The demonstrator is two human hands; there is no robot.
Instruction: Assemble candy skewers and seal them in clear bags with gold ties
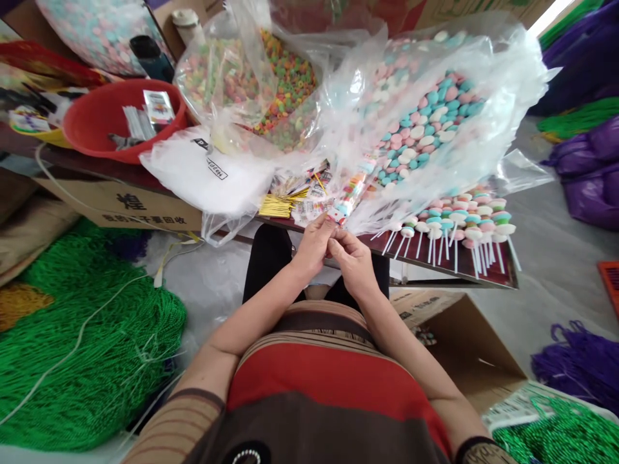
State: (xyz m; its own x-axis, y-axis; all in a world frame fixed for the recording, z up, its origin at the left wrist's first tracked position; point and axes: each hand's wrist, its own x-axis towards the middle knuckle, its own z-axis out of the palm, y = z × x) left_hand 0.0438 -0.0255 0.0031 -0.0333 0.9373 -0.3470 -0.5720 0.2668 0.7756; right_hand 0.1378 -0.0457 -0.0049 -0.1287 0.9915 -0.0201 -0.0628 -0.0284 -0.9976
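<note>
A candy lollipop in a clear printed wrapper (355,190), with coloured pieces stacked in a row, points away from me at the table's front edge. My left hand (313,246) is closed, its thumb and fingers pinching the wrapper's near end. Right beside it, my right hand (354,259) is also closed, fingertips pressed together at that same end; the grip itself is partly hidden. Gold twist ties (278,205) and printed wrappers (312,209) lie just left of the lollipop. Unwrapped candy lollipops on white sticks (457,219) lie in a group to the right.
A large clear bag of pastel candies (425,129) covers the table's right side. Ring-shaped candies fill another bag (285,84) behind. White printed bags (203,167) and a red basin (126,119) are left. An open carton (464,341) stands below right; green netting (87,341) lies on the floor.
</note>
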